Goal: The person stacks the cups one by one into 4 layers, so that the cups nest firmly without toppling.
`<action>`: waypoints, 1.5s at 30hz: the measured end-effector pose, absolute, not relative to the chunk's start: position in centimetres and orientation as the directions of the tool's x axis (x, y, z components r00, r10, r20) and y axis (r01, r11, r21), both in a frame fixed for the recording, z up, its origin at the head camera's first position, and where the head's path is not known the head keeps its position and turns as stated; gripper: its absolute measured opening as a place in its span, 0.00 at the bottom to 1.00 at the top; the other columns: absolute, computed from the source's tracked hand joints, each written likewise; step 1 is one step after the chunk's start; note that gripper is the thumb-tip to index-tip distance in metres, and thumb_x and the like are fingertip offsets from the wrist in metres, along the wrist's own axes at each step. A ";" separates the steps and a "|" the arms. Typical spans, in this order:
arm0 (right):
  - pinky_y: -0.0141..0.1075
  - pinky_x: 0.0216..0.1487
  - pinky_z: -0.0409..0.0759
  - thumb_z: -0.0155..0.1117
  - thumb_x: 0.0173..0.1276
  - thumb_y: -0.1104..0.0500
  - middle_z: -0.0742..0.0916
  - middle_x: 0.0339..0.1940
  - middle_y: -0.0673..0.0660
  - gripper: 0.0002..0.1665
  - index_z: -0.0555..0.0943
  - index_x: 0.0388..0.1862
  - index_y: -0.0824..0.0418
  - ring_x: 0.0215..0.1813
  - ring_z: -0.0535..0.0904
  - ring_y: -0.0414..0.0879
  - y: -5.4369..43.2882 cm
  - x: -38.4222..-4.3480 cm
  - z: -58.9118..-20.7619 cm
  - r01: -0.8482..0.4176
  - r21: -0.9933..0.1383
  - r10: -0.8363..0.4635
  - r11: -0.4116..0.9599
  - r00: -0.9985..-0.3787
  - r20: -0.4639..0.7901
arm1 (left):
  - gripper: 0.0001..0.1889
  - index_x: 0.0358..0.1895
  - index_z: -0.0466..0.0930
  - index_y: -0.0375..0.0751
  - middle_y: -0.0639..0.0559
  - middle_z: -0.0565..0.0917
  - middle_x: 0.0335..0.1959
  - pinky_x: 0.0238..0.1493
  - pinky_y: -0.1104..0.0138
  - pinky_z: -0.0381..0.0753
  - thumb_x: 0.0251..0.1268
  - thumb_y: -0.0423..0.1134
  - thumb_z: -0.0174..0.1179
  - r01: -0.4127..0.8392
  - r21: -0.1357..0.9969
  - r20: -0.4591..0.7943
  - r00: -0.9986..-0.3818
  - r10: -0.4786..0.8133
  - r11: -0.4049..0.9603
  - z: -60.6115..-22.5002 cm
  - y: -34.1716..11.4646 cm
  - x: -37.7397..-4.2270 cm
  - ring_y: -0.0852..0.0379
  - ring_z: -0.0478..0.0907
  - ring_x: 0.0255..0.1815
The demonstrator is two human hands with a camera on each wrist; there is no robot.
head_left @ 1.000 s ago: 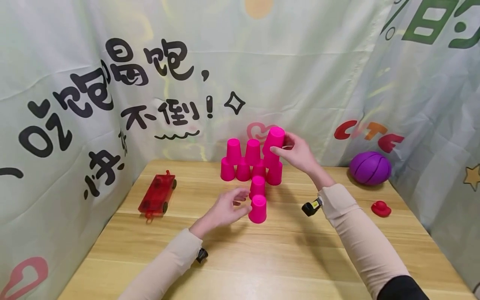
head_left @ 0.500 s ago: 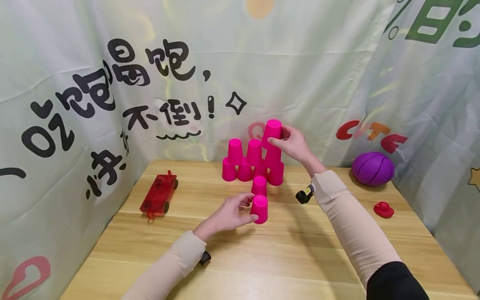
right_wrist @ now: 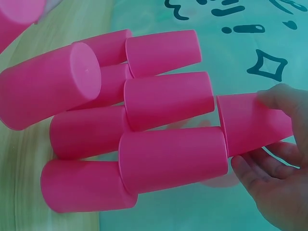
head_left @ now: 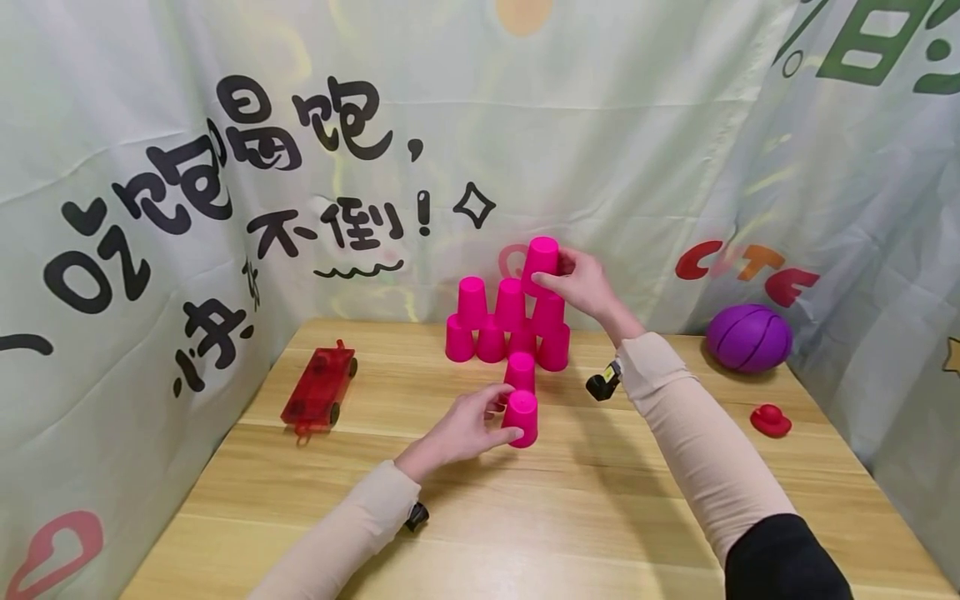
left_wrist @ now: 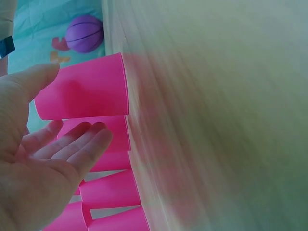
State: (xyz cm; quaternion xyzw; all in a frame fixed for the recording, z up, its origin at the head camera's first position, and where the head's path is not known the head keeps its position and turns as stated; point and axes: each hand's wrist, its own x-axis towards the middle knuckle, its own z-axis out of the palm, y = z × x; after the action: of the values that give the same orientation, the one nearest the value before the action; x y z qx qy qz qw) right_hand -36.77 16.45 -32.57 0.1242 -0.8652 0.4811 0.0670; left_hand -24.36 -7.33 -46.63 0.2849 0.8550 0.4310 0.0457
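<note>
Ten pink plastic cups, all mouth down, stand or are held around the two hands. The right grip [head_left: 579,282] pinches the topmost cup [head_left: 542,255], thumb on the near side and fingers on the far side. This cup straddles the join between two cups beneath it; whether its rim touches them I cannot tell. Directly below the right grip sits a middle row of three cups [head_left: 511,305], and under that a bottom row of four cups [head_left: 491,340] on the wooden desk [head_left: 555,517].

The left grip [head_left: 461,427] is well parted, thumb and fingers spread beside the nearest cup [head_left: 523,414]. Its thumb overlaps that cup's side in the head view, but firm contact is unclear. Another cup [head_left: 520,372] stands just beyond the nearest one, ahead of the left grip and in front of the stacked rows.

Well to the left of the left grip lies a see-through red toy car [head_left: 318,388] with dark wheels. Well to the right of the right grip are a purple toy basketball [head_left: 750,338] and, nearer the person, a small red toy hat [head_left: 770,421]. Behind both grips hangs a pale printed cloth [head_left: 600,150] with black characters [head_left: 356,223] to their left.
</note>
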 end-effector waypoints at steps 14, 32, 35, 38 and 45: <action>0.46 0.57 0.84 0.71 0.73 0.51 0.88 0.55 0.62 0.26 0.80 0.66 0.59 0.53 0.84 0.56 16.0 -36.9 -32.6 -0.273 -0.807 -0.150 0.523 -0.962 0.229 | 0.34 0.70 0.74 0.42 0.49 0.87 0.57 0.60 0.59 0.87 0.64 0.44 0.76 0.442 0.759 0.166 -0.842 0.514 0.478 -46.9 -6.8 -24.6 0.52 0.84 0.57; 0.48 0.57 0.84 0.70 0.74 0.52 0.87 0.55 0.63 0.25 0.80 0.65 0.60 0.51 0.83 0.57 15.8 -37.1 -32.5 -0.263 -0.803 -0.145 0.536 -0.965 0.219 | 0.32 0.70 0.74 0.43 0.50 0.87 0.56 0.59 0.62 0.87 0.65 0.43 0.76 0.431 0.759 0.156 -0.847 0.508 0.487 -47.3 -6.4 -24.8 0.53 0.85 0.55; 0.48 0.57 0.84 0.71 0.73 0.52 0.87 0.54 0.63 0.25 0.81 0.64 0.60 0.51 0.83 0.57 15.8 -37.1 -32.5 -0.266 -0.800 -0.145 0.538 -0.964 0.223 | 0.32 0.70 0.74 0.44 0.50 0.87 0.56 0.58 0.63 0.87 0.65 0.43 0.76 0.429 0.760 0.156 -0.849 0.504 0.488 -47.4 -6.3 -24.9 0.54 0.84 0.55; 0.49 0.58 0.84 0.71 0.73 0.52 0.87 0.55 0.63 0.26 0.81 0.65 0.60 0.53 0.83 0.57 15.8 -37.0 -32.4 -0.268 -0.799 -0.147 0.538 -0.963 0.225 | 0.32 0.70 0.74 0.44 0.50 0.87 0.56 0.57 0.63 0.87 0.65 0.44 0.75 0.429 0.761 0.159 -0.851 0.501 0.487 -47.3 -6.2 -24.8 0.53 0.84 0.55; 0.54 0.66 0.82 0.72 0.72 0.48 0.84 0.66 0.63 0.38 0.73 0.77 0.57 0.65 0.81 0.59 16.2 -36.8 -32.3 -0.245 -0.818 -0.140 0.521 -0.969 0.202 | 0.31 0.69 0.74 0.44 0.50 0.87 0.56 0.58 0.61 0.88 0.66 0.43 0.75 0.423 0.765 0.155 -0.853 0.498 0.486 -47.4 -6.3 -24.9 0.54 0.84 0.55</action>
State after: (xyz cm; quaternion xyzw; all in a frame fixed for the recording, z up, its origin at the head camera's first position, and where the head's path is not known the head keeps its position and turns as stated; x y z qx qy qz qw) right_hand -36.85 16.23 -32.35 0.1106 -0.8702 0.4769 0.0555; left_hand -24.89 -6.31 -47.43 0.2674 0.8608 0.4309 0.0436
